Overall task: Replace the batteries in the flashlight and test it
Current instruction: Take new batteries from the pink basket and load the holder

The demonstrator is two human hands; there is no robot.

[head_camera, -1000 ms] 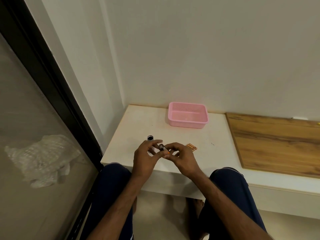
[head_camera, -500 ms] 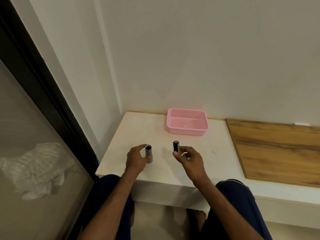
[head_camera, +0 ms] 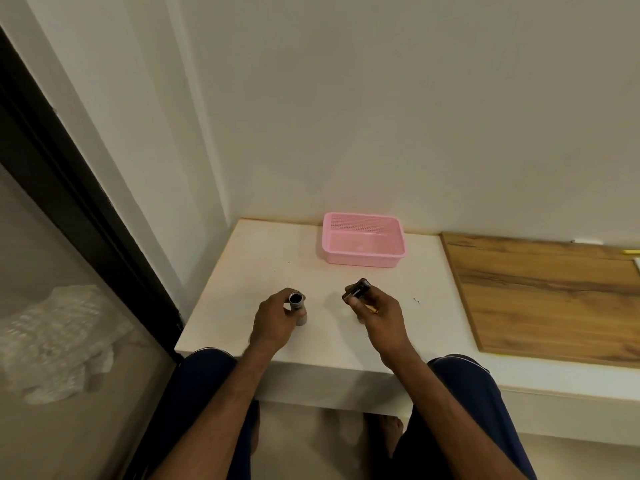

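Note:
A grey flashlight tube (head_camera: 297, 305) stands upright on the white ledge (head_camera: 329, 344), its dark open end facing up. My left hand (head_camera: 273, 323) grips the tube from the left side. About a hand's width to the right, my right hand (head_camera: 379, 315) pinches a short black cylindrical piece (head_camera: 356, 291), probably the battery holder, tilted up and to the right just above the ledge. A small orange bit shows between the right fingers; what it is cannot be told.
A pink perforated basket (head_camera: 363, 259) sits at the back of the ledge against the wall. A wooden board (head_camera: 554, 296) covers the ledge to the right. A black-framed glass door stands on the left, with crumpled plastic wrap (head_camera: 59, 341) behind it. My knees are under the front edge.
The hands were joined over the flashlight; they have parted. The left hand stood the tube on the ledge, and the right hand drew the black piece away and tilted it.

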